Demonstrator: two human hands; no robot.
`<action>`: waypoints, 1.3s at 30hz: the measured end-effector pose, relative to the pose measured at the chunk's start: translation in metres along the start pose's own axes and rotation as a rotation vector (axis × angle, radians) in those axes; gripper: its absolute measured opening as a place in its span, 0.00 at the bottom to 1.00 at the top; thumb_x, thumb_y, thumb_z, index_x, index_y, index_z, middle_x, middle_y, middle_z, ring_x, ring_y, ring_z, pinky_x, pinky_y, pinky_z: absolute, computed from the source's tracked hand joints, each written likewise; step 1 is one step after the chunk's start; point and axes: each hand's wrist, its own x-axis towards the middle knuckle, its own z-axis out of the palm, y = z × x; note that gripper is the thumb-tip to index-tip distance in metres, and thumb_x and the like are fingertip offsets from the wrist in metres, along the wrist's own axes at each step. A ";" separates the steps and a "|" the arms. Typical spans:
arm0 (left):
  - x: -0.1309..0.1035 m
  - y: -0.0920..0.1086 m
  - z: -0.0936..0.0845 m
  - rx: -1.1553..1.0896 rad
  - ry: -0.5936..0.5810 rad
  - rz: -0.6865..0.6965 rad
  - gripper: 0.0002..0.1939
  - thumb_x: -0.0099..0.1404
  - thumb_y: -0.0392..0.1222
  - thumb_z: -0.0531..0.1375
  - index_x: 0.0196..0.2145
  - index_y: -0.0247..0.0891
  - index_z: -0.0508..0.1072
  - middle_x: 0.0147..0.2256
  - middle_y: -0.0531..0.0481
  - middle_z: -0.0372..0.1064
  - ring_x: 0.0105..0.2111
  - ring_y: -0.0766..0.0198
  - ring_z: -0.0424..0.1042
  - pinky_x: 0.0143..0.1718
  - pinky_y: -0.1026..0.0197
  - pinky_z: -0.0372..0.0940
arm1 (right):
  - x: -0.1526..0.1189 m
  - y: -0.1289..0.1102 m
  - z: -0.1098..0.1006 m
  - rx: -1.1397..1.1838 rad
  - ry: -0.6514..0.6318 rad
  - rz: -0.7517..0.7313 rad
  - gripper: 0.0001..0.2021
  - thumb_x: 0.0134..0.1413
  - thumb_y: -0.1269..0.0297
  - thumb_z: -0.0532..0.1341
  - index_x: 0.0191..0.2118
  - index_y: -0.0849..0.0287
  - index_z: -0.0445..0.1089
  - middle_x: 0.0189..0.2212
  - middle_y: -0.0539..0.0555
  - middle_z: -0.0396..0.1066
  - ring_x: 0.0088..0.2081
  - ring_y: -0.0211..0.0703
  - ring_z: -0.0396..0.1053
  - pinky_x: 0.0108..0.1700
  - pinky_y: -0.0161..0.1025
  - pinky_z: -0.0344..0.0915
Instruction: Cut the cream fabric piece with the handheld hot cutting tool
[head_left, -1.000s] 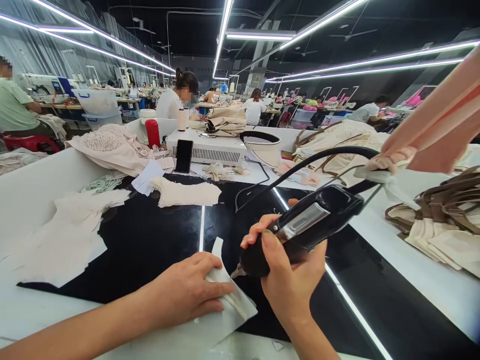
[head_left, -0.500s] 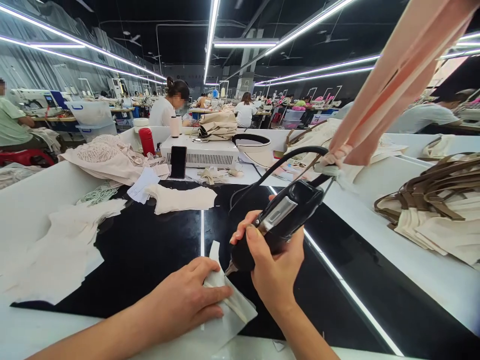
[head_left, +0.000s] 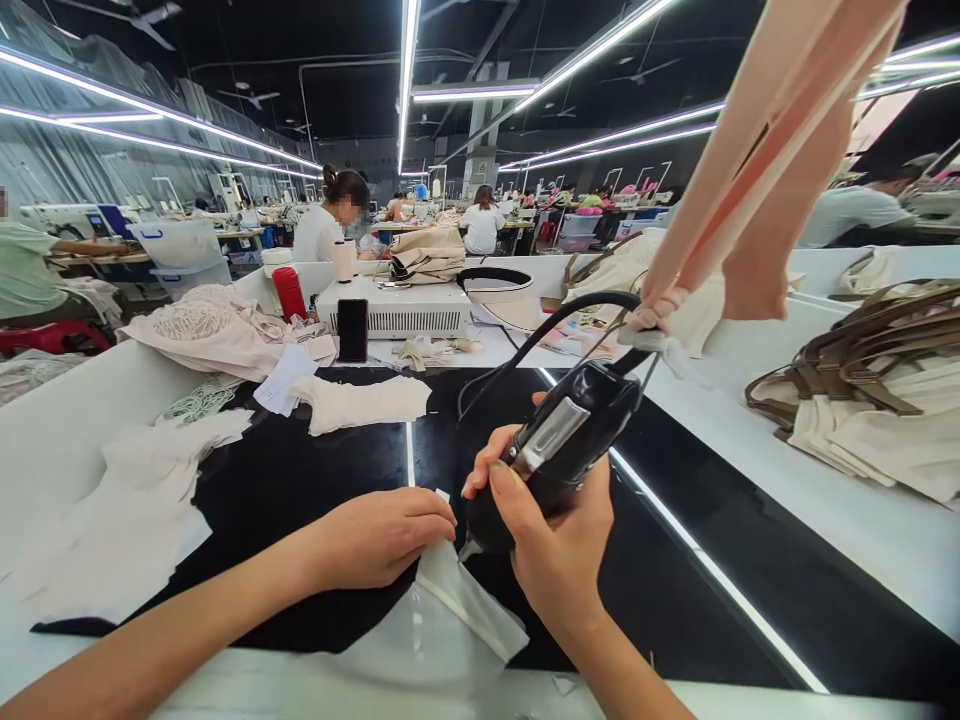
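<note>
My right hand (head_left: 561,555) is wrapped round a black corded hand tool (head_left: 592,400) with a silver lever. Its narrow metal tip points down and left, beside a thin, translucent whitish sheet (head_left: 450,610) with a pale strip running across it. Fingers of my left hand (head_left: 386,535) are curled together over the sheet's upper end, just left of the tip; the fingertips are partly hidden. The sheet spreads toward me over the black work surface (head_left: 315,490). From above, knotted pink fabric strips (head_left: 757,150) hold up the tool's cable end.
Pale cut fabric pieces (head_left: 112,510) lie on the left. A folded cream piece (head_left: 367,403) and phone (head_left: 352,330) are beyond. A vented white box (head_left: 397,312) stands behind. Brown-strapped cream pieces (head_left: 847,400) are stacked right. Other people work in the background.
My left hand has slid up and left along the sheet, from lying flatter with fingers spread to fingers curled at its upper end. The tool has shifted slightly.
</note>
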 end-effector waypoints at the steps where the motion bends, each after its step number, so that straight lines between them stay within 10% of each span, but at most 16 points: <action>1: 0.000 -0.004 0.001 -0.012 -0.019 0.009 0.15 0.75 0.29 0.51 0.52 0.35 0.74 0.54 0.42 0.73 0.54 0.58 0.74 0.59 0.58 0.70 | 0.000 0.000 0.000 -0.003 -0.008 0.001 0.11 0.56 0.63 0.69 0.42 0.52 0.67 0.31 0.45 0.73 0.26 0.38 0.72 0.28 0.39 0.75; 39: -0.018 -0.003 0.011 0.197 -0.034 0.003 0.20 0.73 0.30 0.57 0.58 0.47 0.75 0.57 0.44 0.68 0.54 0.56 0.74 0.50 0.62 0.72 | 0.012 0.006 0.008 0.095 0.025 0.012 0.22 0.56 0.63 0.72 0.53 0.47 0.67 0.31 0.44 0.72 0.24 0.38 0.71 0.27 0.39 0.75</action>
